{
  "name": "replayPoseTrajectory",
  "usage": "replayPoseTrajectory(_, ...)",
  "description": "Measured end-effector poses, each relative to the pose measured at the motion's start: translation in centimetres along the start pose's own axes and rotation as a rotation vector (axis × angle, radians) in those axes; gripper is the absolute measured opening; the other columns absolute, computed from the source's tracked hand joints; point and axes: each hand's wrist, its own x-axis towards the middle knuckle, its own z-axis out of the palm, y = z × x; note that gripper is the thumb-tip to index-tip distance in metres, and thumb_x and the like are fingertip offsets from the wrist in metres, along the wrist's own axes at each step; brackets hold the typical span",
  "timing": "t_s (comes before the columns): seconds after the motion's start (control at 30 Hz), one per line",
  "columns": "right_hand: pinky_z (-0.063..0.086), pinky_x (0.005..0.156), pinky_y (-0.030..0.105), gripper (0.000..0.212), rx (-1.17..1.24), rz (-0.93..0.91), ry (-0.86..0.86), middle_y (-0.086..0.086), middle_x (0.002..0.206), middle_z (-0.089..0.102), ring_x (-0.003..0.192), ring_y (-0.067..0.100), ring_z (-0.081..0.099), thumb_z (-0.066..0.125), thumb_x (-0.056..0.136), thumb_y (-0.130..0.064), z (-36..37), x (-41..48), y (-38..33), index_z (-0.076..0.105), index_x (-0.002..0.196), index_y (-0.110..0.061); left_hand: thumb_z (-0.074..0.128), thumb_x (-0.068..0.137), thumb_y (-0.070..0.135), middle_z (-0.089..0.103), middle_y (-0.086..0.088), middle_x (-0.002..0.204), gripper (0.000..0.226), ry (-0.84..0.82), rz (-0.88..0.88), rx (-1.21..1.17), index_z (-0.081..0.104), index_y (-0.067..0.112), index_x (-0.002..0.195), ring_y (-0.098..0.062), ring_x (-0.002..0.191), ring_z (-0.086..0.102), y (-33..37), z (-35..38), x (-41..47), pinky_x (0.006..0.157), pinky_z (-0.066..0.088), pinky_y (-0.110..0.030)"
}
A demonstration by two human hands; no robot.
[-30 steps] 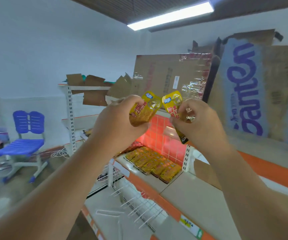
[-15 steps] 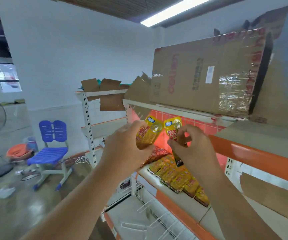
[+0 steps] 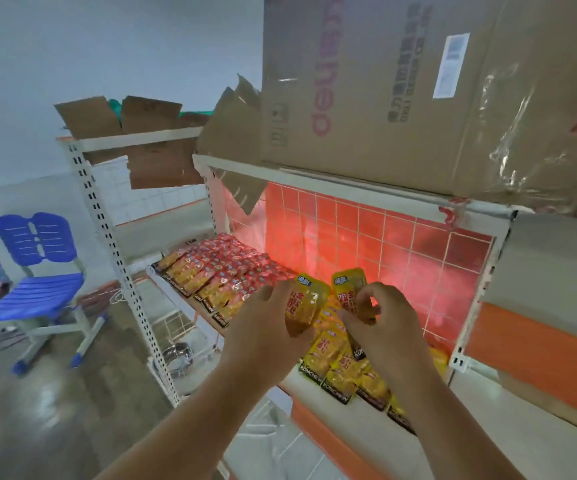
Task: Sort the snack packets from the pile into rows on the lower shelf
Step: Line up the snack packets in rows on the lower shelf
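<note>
While hands [image 3: 266,327] grip packets [image 3: 302,306], row [image 3: 335,372] lies beneath.

glossy plastic snack packets [image 3: 328,355], matt cardboard box [image 3: 401,91], perforated metal upright [image 3: 120,258]

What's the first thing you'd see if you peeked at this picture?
The glowing red grid panel at the back jumps out first. Right in front of it, the left hand grips a yellow packet and the right hand pinches a second yellow packet. A big cardboard box sits above.
</note>
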Motion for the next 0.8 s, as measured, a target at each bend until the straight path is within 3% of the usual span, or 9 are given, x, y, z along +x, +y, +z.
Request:
replayPoseTrajectory(0.1, 0.046, 0.069, 0.024, 0.026, -0.054, 0.049, 0.01, -0.019, 0.096, 0.056, 0.091, -0.008, 0.052, 0.081, 0.08, -0.04, 0.6, 0.3, 2.1, 0.055, 0.086, -0.038, 0.067, 0.08, 0.063, 0.055, 0.009, 0.13, 0.075, -0.071, 0.013, -0.032, 0.03, 0.046, 0.143, -0.019, 0.114, 0.055, -0.6, 3.2, 1.2, 0.082, 0.05, -0.035)
replayPoseTrajectory(0.27, 0.048, 0.06, 0.029, 0.028, -0.169, 0.173, 0.027, -0.015, 0.089, 0.056, 0.071, 0.004, 0.056, 0.081, 0.08, -0.043, 1.6, 0.6, 5.6, 0.054, 0.081, -0.034, 0.062, 0.078, 0.066, 0.055, 0.009, 0.13, 0.076, -0.197, 0.042, -0.126, 0.03, 0.048, 0.144, -0.019, 0.116, 0.057, -1.0, 8.4, 3.3, 0.081, 0.05, -0.034)
replayPoseTrajectory(0.5, 0.048, 0.07, 0.031, 0.026, -0.343, 0.451, 0.135, -0.015, 0.091, 0.055, 0.082, 0.007, 0.056, 0.079, 0.079, -0.044, 3.6, -2.0, 10.5, 0.058, 0.085, -0.032, 0.059, 0.079, 0.069, 0.052, 0.001, 0.117, 0.078, -0.409, 0.156, -0.155, 0.028, 0.042, 0.145, -0.024, 0.105, 0.06, -0.6, 15.8, 4.0, 0.078, 0.05, -0.036)
replayPoseTrajectory(0.63, 0.048, 0.074, 0.035, 0.028, -0.477, 0.692, 0.206, -0.004, 0.098, 0.057, 0.092, 0.023, 0.059, 0.072, 0.084, -0.046, 4.7, -4.1, 12.0, 0.062, 0.102, -0.027, 0.061, 0.081, 0.067, 0.049, -0.003, 0.132, 0.083, -0.55, 0.255, -0.169, 0.027, 0.041, 0.152, -0.028, 0.119, 0.058, -0.4, 19.0, 4.3, 0.092, 0.05, -0.04)
replayPoseTrajectory(0.73, 0.048, 0.074, 0.036, 0.032, -0.524, 0.787, 0.242, -0.002, 0.098, 0.055, 0.093, 0.027, 0.058, 0.069, 0.086, -0.047, 5.2, -5.5, 12.7, 0.062, 0.106, -0.024, 0.063, 0.083, 0.069, 0.032, -0.009, 0.151, 0.089, -0.634, 0.309, -0.125, 0.023, 0.036, 0.155, -0.034, 0.137, 0.043, 0.2, 20.2, 4.4, 0.108, 0.043, -0.043)
replayPoseTrajectory(0.8, 0.048, 0.072, 0.035, 0.034, -0.552, 0.818, 0.25, -0.001, 0.099, 0.054, 0.093, 0.027, 0.058, 0.068, 0.087, -0.05, 5.7, -6.0, 13.2, 0.061, 0.106, -0.023, 0.06, 0.083, 0.073, 0.035, -0.013, 0.148, 0.088, -0.65, 0.362, -0.049, 0.026, 0.034, 0.154, -0.035, 0.14, 0.037, 0.5, 20.7, 4.2, 0.112, 0.037, -0.047)
